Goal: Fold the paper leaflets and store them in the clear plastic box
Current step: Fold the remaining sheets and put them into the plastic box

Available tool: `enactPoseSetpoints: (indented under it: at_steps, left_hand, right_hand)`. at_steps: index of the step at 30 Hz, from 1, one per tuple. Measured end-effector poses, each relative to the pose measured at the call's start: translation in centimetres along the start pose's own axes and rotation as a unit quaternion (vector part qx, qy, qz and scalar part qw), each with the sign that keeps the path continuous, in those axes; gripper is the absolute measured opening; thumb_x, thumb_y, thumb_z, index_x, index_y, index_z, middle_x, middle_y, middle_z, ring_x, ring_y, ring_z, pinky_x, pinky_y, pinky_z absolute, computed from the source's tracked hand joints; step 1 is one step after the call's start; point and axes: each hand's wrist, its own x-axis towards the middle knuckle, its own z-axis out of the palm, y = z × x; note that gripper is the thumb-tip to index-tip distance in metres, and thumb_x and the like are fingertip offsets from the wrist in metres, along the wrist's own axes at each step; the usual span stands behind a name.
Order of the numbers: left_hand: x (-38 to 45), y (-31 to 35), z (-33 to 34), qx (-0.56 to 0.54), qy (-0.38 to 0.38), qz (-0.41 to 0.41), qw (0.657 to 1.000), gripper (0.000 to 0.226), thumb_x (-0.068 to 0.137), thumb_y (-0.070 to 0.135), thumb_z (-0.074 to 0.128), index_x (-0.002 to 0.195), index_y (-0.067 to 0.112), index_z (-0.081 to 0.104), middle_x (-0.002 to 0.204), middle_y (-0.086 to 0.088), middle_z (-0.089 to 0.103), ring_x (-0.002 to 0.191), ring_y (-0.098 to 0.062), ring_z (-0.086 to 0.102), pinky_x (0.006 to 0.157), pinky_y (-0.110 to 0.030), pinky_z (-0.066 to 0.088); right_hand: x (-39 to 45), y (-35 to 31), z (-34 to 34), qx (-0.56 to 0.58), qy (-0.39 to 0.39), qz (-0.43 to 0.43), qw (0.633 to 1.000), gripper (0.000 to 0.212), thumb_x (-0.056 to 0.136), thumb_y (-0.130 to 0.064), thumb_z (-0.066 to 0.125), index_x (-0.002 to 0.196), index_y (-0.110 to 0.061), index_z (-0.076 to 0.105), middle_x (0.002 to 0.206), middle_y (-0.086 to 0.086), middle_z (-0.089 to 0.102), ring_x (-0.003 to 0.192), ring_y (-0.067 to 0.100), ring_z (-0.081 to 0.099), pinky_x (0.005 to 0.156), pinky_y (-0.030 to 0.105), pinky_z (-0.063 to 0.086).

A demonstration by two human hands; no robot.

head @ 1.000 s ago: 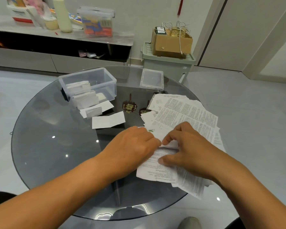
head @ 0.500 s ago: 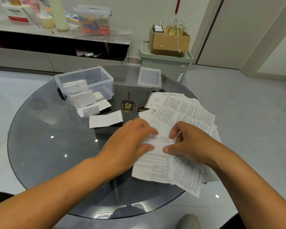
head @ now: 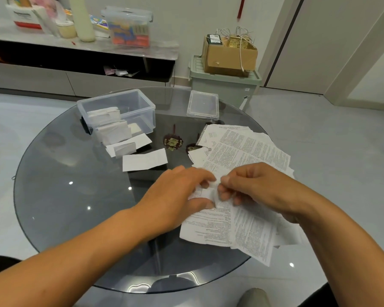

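**Both hands pinch one leaflet at the middle of the round glass counter**

A person's two bare hands meet over a spread of printed paper leaflets (head: 242,151) on a dark glass counter (head: 64,196). The left hand (head: 177,193) and right hand (head: 259,189) face each other, fingertips almost touching, and each grip is narrow, closed on the upper edge of the nearest leaflet (head: 211,227). That sheet trails from the grips toward 6 o'clock, its long axis running roughly 12 to 6 (the pinched edge itself is blurred).

The clear plastic box (head: 120,111) stands open at about 10 o'clock from the hands, well apart from them, with folded leaflets inside and three more folded pieces (head: 144,160) lying just beside it on the counter. The left hand is the nearer one to the box. The box's lid (head: 203,105) lies at 12 o'clock.

Compared with half a second ago, the hands have drawn closer together and the leaflet's top edge now looks lifted and bunched between the fingers, where it lay flatter under them. The fold looks underway, not yet creased.
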Motion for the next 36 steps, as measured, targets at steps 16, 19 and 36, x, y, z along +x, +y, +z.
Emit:
enactPoseSetpoints:
  at_steps: [16,19,36]
  left_hand:
    - [-0.2,1.0,-0.1,-0.098,0.020,-0.062,0.993,0.014,0.091,0.047,0.070,0.097,0.035,0.067,0.096,0.015,0.059,0.089,-0.004,0.054,0.076,-0.027,0.045]
    - [-0.3,0.7,0.0,-0.112,0.038,-0.069,0.991,0.011,0.091,0.037,0.073,0.088,0.033,0.063,0.096,0.013,0.056,0.087,-0.007,0.056,0.075,-0.029,0.046]
    - [-1.6,0.8,-1.6,-0.141,0.183,0.003,0.973,0.045,0.088,0.024,0.078,0.119,0.042,0.051,0.095,0.016,0.057,0.082,-0.010,0.058,0.069,-0.023,0.052]
  right_hand:
    - [2.4,0.9,1.9,-0.115,0.122,-0.009,0.986,0.026,0.078,-0.040,0.086,0.089,-0.026,0.067,0.084,-0.004,0.071,0.081,0.018,0.068,0.081,0.043,0.058]
    - [2.0,0.9,1.8,-0.113,0.096,-0.027,0.989,0.032,0.076,-0.033,0.090,0.098,-0.034,0.066,0.092,-0.006,0.069,0.083,0.013,0.065,0.081,0.041,0.058]
    - [0.7,-1.2,3.1,0.290,-0.044,0.001,0.956,0.039,0.078,-0.018,0.080,0.106,0.007,0.068,0.096,0.018,0.074,0.087,0.022,0.074,0.078,0.028,0.064]
